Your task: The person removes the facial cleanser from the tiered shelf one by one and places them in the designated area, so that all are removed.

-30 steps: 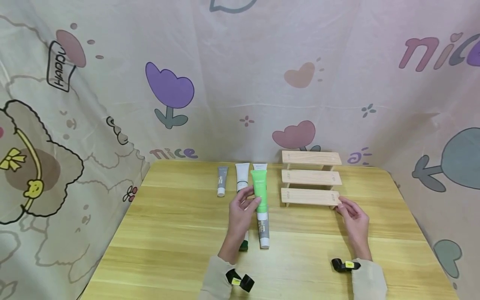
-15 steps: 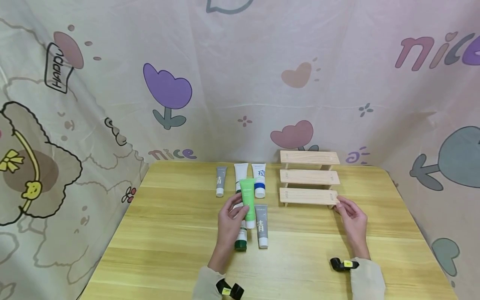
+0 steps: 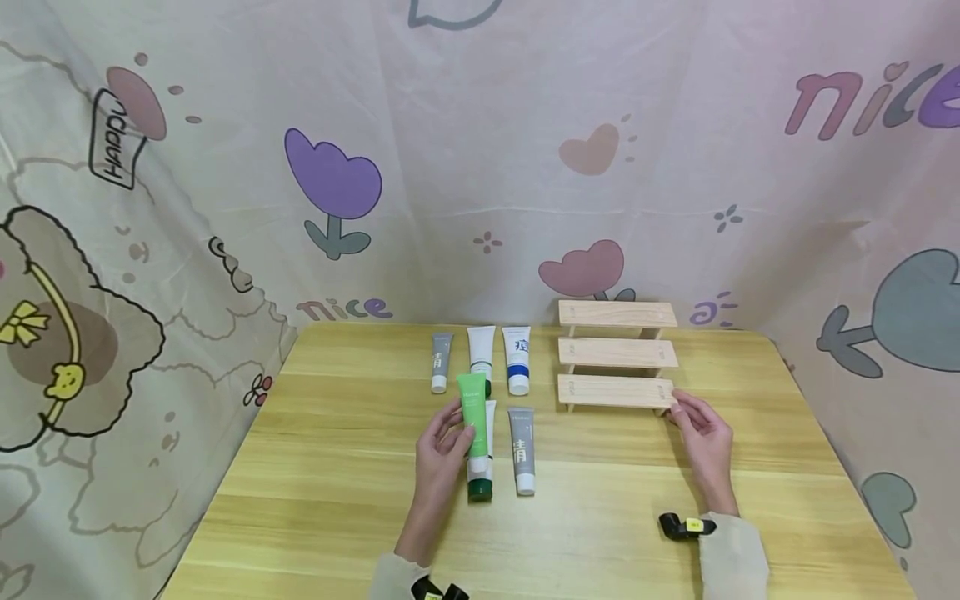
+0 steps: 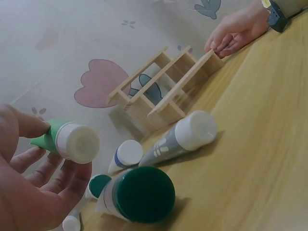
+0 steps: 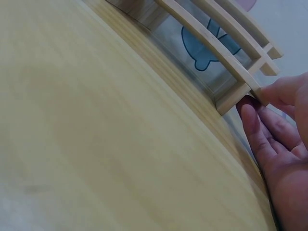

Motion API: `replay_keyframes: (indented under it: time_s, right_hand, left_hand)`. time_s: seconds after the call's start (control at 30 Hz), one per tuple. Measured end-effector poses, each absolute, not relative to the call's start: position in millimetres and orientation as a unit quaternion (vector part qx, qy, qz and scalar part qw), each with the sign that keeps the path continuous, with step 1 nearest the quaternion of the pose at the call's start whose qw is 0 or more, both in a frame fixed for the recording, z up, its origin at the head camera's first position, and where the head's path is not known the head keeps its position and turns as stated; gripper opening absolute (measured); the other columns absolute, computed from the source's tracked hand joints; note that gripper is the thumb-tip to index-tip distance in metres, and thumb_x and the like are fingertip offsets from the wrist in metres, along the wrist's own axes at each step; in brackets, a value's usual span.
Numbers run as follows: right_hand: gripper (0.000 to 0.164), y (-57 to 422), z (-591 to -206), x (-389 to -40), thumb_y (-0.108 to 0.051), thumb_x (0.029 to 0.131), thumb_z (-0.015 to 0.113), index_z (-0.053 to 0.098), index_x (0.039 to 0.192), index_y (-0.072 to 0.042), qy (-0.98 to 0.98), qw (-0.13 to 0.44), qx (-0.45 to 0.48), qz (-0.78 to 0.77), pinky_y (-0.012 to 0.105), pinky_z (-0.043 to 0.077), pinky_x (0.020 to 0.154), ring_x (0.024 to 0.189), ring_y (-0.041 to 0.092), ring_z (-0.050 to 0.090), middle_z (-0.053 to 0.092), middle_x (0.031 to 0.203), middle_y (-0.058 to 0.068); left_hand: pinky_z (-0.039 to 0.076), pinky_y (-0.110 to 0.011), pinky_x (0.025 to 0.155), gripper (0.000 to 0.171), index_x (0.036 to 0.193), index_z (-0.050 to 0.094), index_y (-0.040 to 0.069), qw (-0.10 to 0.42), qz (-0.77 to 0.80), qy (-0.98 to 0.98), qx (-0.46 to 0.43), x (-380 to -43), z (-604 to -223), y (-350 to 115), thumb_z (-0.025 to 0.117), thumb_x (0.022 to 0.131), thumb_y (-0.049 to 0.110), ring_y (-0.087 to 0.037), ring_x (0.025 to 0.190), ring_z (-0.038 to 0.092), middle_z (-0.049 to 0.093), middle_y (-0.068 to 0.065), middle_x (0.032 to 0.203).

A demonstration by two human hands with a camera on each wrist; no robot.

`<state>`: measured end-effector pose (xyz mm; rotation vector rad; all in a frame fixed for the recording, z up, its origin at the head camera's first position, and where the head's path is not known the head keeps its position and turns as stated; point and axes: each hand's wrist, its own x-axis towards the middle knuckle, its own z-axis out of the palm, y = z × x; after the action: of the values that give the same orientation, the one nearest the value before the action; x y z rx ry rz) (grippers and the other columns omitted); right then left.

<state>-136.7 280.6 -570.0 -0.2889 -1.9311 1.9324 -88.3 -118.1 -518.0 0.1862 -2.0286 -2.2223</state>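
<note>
My left hand (image 3: 442, 450) pinches a green tube (image 3: 473, 414) with a white cap, cap end toward me, held above the table. Under it lies a white tube with a dark green cap (image 3: 480, 490), partly hidden by the green one. The left wrist view shows the green tube's white cap (image 4: 79, 143) between thumb and fingers. At the right, my right hand (image 3: 703, 435) grips the front right corner of the lowest step of a three-tier wooden stand (image 3: 617, 392). Thumb above and fingers below the board show in the right wrist view, on the stand's end (image 5: 240, 86).
A large grey tube (image 3: 522, 450) lies right of the green-capped one. Behind are a small grey tube (image 3: 441, 362), another white tube (image 3: 482, 346) with a green cap, and a white tube with a blue band (image 3: 517, 358). A printed cloth (image 3: 450, 167) hangs behind the wooden table (image 3: 315, 500).
My left hand has carried the green tube left and toward me, from above the right column of tubes to above the green-capped tube. The right hand stays on the stand.
</note>
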Motion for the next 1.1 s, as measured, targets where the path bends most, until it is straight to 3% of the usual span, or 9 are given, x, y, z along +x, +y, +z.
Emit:
replay_keyframes:
  time_s: [0.33,0.6,0.93,1.1]
  right_hand:
    - [0.027,277.2,-561.8,-134.9,0.010,0.095,0.064,0.063,0.121,0.019,-0.680,0.192,-0.095,0.701,0.023,0.059,0.078,0.081,0.014,0.074,0.076,0.097,0.016]
    - [0.030,282.9,-581.5,-141.3,0.003,0.097,0.066,0.065,0.125,0.013,-0.687,0.189,-0.114,0.692,0.021,0.058,0.079,0.082,0.010,0.073,0.076,0.099,0.005]
    - [0.031,283.1,-581.7,-139.5,0.000,0.098,0.066,0.064,0.126,0.012,-0.689,0.188,-0.108,0.691,0.020,0.057,0.079,0.084,0.009,0.073,0.076,0.098,0.001]
    - [0.031,283.6,-582.0,-139.3,0.001,0.098,0.066,0.064,0.126,0.013,-0.688,0.190,-0.102,0.693,0.020,0.057,0.078,0.082,0.008,0.073,0.076,0.097,0.000]
  left_hand:
    - [0.054,-0.022,0.091,0.046,0.142,0.056,0.001,0.079,-0.724,-0.678,0.101,-81.3,-535.0,-141.1,0.067,0.097,0.001,-0.026,0.112,0.064,0.062,-0.021,0.131]
    - [0.054,-0.022,0.089,0.046,0.145,0.052,-0.002,0.035,-0.678,-0.720,0.145,-82.4,-542.3,-163.6,0.063,0.100,0.005,-0.034,0.118,0.063,0.059,-0.028,0.136]
    - [0.056,-0.036,0.084,0.043,0.139,0.056,-0.006,0.026,-0.540,-0.828,0.152,-91.1,-542.7,-175.9,0.064,0.099,0.007,-0.028,0.101,0.065,0.068,-0.022,0.119]
    - [0.055,-0.031,0.075,0.043,0.137,0.056,-0.010,0.015,-0.492,-0.861,0.125,-94.6,-538.5,-177.9,0.065,0.098,0.005,-0.025,0.093,0.063,0.067,-0.019,0.110]
